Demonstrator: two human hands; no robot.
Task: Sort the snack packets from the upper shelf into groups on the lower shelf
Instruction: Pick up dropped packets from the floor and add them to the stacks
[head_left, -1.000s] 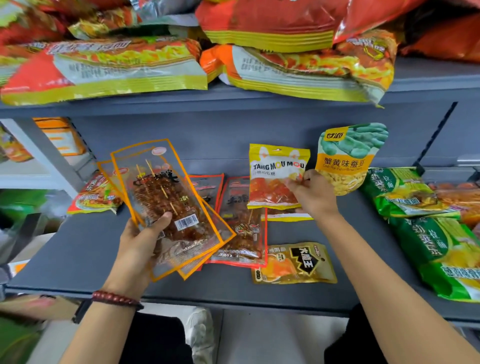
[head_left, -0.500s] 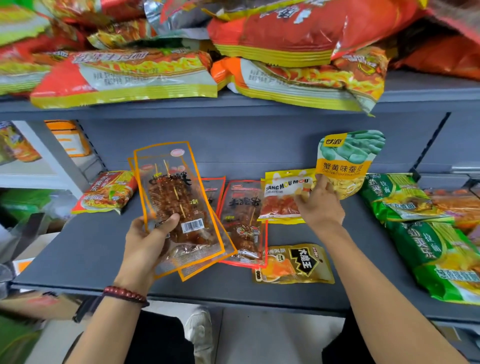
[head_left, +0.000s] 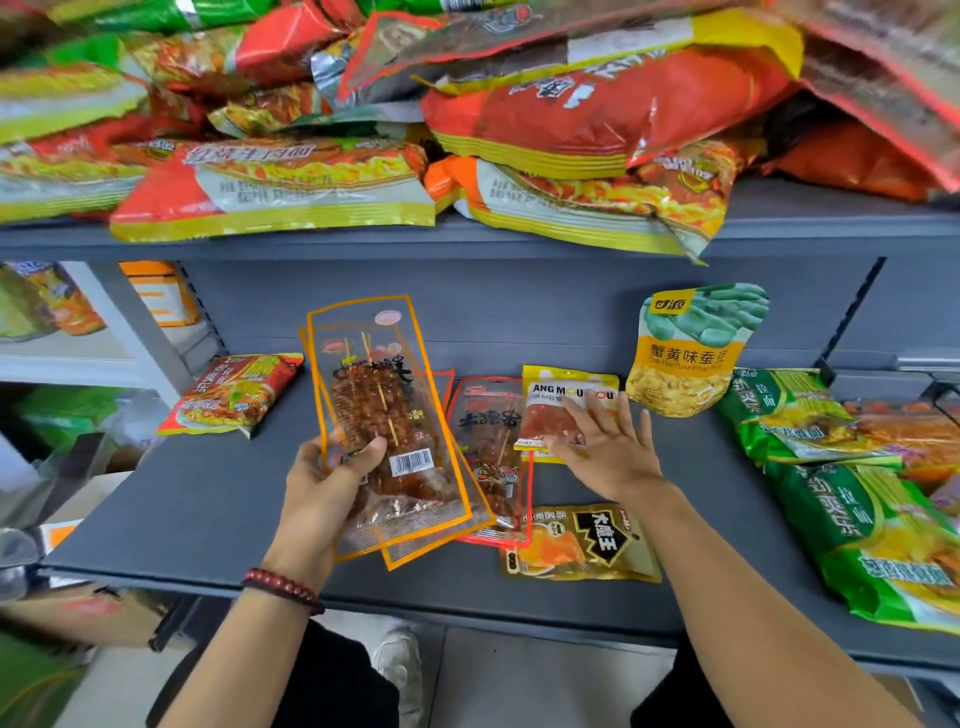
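Orange-edged skewer packets (head_left: 384, 431), two, clear film, overlapped: held above the middle of the lower shelf (head_left: 208, 509), clear of its surface. Left hand (head_left: 332, 483) grips their lower end, thumb across the front by the barcode, fingers curled behind.

Yellow packet (head_left: 566, 410), flat, middle of the shelf toward the back wall, atop what looks like a second yellow one. Right hand (head_left: 608, 447) lies on its lower right part, fingers straight and spread, pinching nothing.

Red-edged skewer packets (head_left: 488, 441), flat, just left of the yellow one, partly hidden by the held pair. Gold-and-black packet (head_left: 582, 545) near the front edge. Bean pouch (head_left: 696, 353) upright against the back wall. Green noodle packets (head_left: 831, 467) at the right end; red noodle packet (head_left: 234, 395) toward the left end. Upper shelf (head_left: 779, 218) heaped with mixed packets.

Step judged: settling the yellow packet on its group. Advice: press flat, square it over its twin, and lift the palm straight up so the slick film does not slide. The held pair likely needs bare shelf left of the red-edged ones, not on top of them.
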